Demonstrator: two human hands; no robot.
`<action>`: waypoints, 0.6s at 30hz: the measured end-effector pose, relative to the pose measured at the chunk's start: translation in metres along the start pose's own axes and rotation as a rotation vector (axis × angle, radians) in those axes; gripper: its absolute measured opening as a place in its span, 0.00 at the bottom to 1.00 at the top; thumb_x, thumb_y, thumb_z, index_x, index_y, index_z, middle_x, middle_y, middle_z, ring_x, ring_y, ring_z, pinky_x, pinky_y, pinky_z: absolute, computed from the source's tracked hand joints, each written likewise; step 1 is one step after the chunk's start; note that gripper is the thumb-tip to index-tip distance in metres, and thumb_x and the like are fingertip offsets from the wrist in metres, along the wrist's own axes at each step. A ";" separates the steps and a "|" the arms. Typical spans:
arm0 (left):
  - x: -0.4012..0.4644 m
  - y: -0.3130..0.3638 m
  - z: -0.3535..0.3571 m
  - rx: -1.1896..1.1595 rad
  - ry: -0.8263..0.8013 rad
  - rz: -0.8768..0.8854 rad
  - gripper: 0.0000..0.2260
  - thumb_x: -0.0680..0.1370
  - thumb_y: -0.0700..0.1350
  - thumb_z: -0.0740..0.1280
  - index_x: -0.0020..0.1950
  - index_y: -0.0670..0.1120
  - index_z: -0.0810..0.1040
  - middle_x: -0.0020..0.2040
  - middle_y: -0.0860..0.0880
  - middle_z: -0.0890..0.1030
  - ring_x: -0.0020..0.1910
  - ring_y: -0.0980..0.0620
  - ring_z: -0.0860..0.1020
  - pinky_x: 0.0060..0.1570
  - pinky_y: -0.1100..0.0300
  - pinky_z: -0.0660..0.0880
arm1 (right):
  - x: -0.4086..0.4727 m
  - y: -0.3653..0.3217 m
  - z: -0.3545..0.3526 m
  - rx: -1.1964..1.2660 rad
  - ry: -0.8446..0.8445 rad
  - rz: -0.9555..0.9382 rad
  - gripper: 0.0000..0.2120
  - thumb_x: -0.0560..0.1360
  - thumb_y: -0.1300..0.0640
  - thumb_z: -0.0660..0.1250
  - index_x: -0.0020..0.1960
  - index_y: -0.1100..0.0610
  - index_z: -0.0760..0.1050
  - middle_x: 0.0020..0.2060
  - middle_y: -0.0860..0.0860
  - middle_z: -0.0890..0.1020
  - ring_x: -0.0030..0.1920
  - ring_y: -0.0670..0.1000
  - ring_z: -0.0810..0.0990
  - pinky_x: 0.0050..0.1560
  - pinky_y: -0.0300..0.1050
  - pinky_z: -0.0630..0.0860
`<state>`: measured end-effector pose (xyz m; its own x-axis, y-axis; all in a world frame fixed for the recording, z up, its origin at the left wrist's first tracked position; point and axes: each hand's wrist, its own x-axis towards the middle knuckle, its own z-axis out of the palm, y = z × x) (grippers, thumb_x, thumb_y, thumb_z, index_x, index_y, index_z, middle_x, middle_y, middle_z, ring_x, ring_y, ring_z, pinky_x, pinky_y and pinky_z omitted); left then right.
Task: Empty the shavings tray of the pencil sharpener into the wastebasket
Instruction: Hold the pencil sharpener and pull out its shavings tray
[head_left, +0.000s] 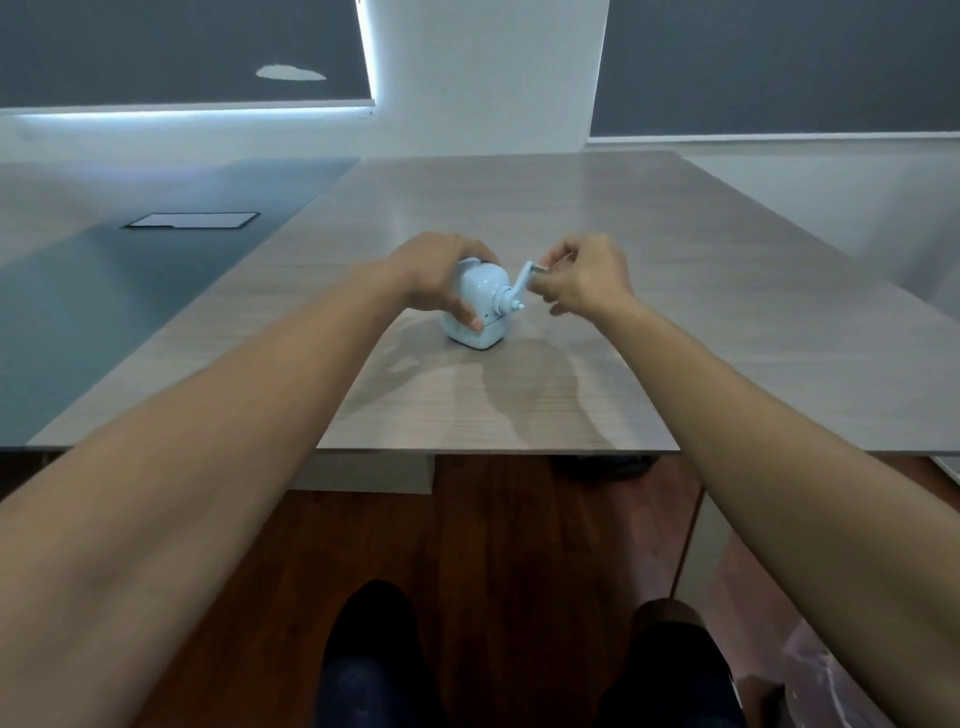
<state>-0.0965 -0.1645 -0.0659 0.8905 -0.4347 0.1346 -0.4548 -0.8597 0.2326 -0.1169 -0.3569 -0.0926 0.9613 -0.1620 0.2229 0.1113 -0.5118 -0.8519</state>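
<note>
A small pale-blue pencil sharpener (480, 304) stands on the grey wood-grain table (519, 208), near its middle. My left hand (434, 278) wraps over the sharpener's top and left side, thumb down on its front. My right hand (584, 275) pinches the end of the sharpener's crank handle (530, 273), which sticks up and to the right. The shavings tray is not told apart from the body here. No wastebasket is in view.
A dark glass-topped section (104, 291) with a rectangular cable hatch (192, 220) adjoins the table on the left. The table's near edge (467, 451) runs across the middle, above a wooden floor and my shoes. A plastic-wrapped surface (810, 665) lies at the lower right.
</note>
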 end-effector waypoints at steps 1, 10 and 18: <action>0.001 0.000 0.002 -0.009 0.023 0.005 0.33 0.60 0.52 0.81 0.63 0.53 0.74 0.62 0.51 0.77 0.59 0.48 0.74 0.51 0.58 0.67 | 0.000 -0.005 -0.002 0.056 -0.017 0.002 0.08 0.68 0.66 0.75 0.39 0.57 0.78 0.34 0.54 0.82 0.31 0.50 0.81 0.32 0.44 0.82; 0.006 0.011 0.001 -0.115 0.038 0.074 0.22 0.70 0.60 0.71 0.61 0.56 0.77 0.58 0.51 0.80 0.57 0.51 0.75 0.49 0.60 0.65 | -0.003 -0.009 0.005 0.135 -0.101 0.085 0.07 0.71 0.63 0.74 0.40 0.57 0.76 0.37 0.56 0.84 0.34 0.52 0.85 0.35 0.47 0.83; 0.013 0.008 0.007 -0.029 0.059 0.083 0.15 0.74 0.61 0.65 0.54 0.55 0.81 0.58 0.51 0.80 0.58 0.49 0.74 0.52 0.56 0.69 | -0.005 0.008 0.007 0.070 -0.124 0.129 0.05 0.72 0.63 0.73 0.41 0.55 0.79 0.42 0.55 0.84 0.35 0.50 0.84 0.34 0.44 0.82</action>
<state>-0.0883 -0.1785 -0.0687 0.8476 -0.4868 0.2111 -0.5281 -0.8128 0.2461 -0.1189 -0.3539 -0.1036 0.9920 -0.1146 0.0533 -0.0015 -0.4326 -0.9016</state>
